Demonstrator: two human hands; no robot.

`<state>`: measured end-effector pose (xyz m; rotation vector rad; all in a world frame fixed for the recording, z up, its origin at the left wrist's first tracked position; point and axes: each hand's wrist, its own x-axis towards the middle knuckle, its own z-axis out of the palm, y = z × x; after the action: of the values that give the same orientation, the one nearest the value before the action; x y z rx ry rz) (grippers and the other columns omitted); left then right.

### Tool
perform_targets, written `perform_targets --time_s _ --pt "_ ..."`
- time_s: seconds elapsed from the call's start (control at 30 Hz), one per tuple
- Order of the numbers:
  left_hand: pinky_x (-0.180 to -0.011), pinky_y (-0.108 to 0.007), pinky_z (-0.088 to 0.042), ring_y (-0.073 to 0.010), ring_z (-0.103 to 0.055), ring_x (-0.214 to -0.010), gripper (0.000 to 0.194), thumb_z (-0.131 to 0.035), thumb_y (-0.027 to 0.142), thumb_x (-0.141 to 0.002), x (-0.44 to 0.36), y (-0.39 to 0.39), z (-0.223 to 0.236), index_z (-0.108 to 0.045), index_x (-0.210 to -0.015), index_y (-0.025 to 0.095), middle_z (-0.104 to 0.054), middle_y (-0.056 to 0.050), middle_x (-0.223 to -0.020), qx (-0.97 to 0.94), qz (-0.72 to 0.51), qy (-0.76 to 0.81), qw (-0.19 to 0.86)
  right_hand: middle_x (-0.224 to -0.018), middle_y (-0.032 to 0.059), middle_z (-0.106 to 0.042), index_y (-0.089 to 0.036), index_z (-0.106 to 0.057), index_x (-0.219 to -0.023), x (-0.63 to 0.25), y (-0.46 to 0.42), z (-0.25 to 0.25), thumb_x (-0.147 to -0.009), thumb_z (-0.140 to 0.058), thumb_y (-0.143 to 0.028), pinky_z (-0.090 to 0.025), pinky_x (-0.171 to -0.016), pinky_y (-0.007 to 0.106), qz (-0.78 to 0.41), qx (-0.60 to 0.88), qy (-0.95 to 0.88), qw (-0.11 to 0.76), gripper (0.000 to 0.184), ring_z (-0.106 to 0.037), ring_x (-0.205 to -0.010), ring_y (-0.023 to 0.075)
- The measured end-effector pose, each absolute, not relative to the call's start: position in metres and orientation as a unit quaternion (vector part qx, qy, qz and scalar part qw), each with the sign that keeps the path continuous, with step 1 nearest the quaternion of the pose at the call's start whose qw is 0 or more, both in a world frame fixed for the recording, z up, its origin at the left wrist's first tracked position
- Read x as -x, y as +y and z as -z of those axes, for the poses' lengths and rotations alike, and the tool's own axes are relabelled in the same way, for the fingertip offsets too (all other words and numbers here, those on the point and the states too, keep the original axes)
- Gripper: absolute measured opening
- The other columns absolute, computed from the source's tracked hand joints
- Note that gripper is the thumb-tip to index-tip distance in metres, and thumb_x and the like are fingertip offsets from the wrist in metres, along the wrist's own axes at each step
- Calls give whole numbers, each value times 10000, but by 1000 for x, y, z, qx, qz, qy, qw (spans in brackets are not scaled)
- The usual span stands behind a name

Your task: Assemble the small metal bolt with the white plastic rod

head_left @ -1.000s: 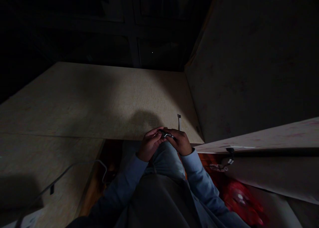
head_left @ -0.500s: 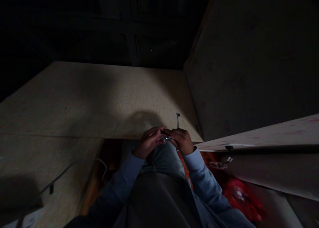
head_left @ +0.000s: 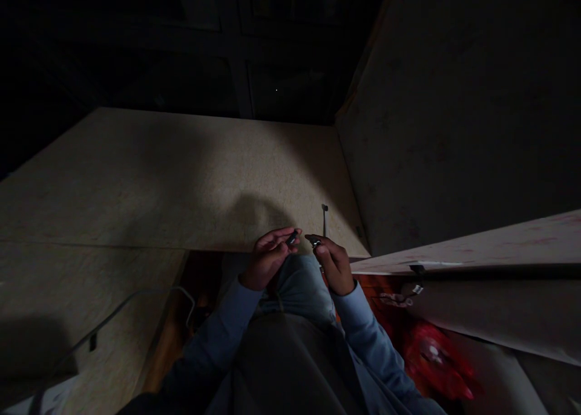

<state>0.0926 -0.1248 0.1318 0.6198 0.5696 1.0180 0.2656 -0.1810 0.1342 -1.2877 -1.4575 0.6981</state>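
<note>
Near the frame's centre, the left hand pinches a small dark piece — the right hand, fingers curled, grips a shiny metal piece.

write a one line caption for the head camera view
Left hand holding a small dark piece, right hand a shiny metal one, at the edge of a pale tabletop.

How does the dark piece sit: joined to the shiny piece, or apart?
Apart: a visible gap separates the dark piece in the left hand from the shiny piece in the right hand.
</note>
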Motion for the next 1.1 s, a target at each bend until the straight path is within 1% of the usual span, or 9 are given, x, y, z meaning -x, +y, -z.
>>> perform_targets --time_s 0.07,0.13,0.3,0.4,0.5,0.67,0.83,0.93,1.1 --pt "-798 -314 -543 -224 -713 -936 449 -917 336 -625 -94 -128 -134 -765 -1010 162 -751 -143 -1137 -306 -485 267 775 -722 23 -680 -205 -696 -1150 -260 -185 -132 -1002 -478 -415 -542 -614 291 -318 529 -584 527 336 -655 -650 168" --pt "-831 -334 -542 -243 -709 -981 435 -901 340 -650 -95 -131 -137 -765 -1025 166 -747 -148 -1154 -330 -484 269 764 -727 13 -677 -218 -685 -1135 -255 -187 -134 -997 -501 -388 -531 -589 278 -336 512 -575 542 286 -634 -608 151" --pt "-921 -369 -536 -253 -704 -1034 397 -877 335 -691 -97 -135 -142 -771 -1043 184 -745 -136 -1173 -366 -481 268 750 -885 54 -727 -217 -681 -1059 -247 -186 -145 -988 -528 -346 -564 -689 302 -318 508 -578 554 211 -681 -715 163" --pt "-931 -349 -540 -240 -703 -1042 380 -871 313 -702 -96 -136 -145 -774 -1049 190 -749 -125 -1168 -378 -492 267 738 -990 70 -743 -228 -674 -1118 -246 -185 -147 -987 -535 -314 -572 -724 311 -313 506 -588 547 209 -698 -768 172" --pt "-886 -317 -561 -224 -704 -1029 359 -855 297 -725 -96 -136 -147 -772 -1059 196 -749 -117 -1170 -383 -501 263 730 -1069 72 -745 -246 -646 -1197 -245 -185 -145 -988 -538 -287 -580 -721 308 -317 498 -587 553 239 -706 -754 162" --pt "-799 -293 -586 -202 -717 -938 360 -865 294 -706 -96 -137 -153 -776 -1041 195 -756 -114 -1153 -382 -510 258 726 -963 60 -748 -238 -667 -1152 -244 -186 -145 -979 -554 -276 -583 -781 326 -287 507 -596 553 210 -714 -814 180" --pt "-797 -303 -590 -203 -721 -910 367 -882 299 -681 -97 -139 -156 -778 -1016 190 -759 -118 -1140 -381 -514 265 721 -959 66 -758 -240 -687 -1115 -243 -186 -150 -966 -576 -284 -587 -776 324 -254 516 -608 548 191 -720 -846 196" --pt "-817 -299 -583 -203 -719 -938 353 -884 282 -682 -96 -139 -156 -780 -1009 200 -760 -111 -1139 -377 -513 261 726 -953 65 -762 -242 -694 -1115 -243 -186 -151 -964 -579 -267 -586 -784 322 -248 513 -612 548 191 -723 -860 198" --pt "-836 -332 -579 -235 -716 -984 367 -888 275 -668 -94 -139 -156 -775 -1004 184 -754 -125 -1152 -376 -507 265 729 -962 70 -765 -249 -722 -1103 -246 -187 -155 -955 -599 -277 -586 -792 337 -241 517 -622 536 194 -727 -862 209"
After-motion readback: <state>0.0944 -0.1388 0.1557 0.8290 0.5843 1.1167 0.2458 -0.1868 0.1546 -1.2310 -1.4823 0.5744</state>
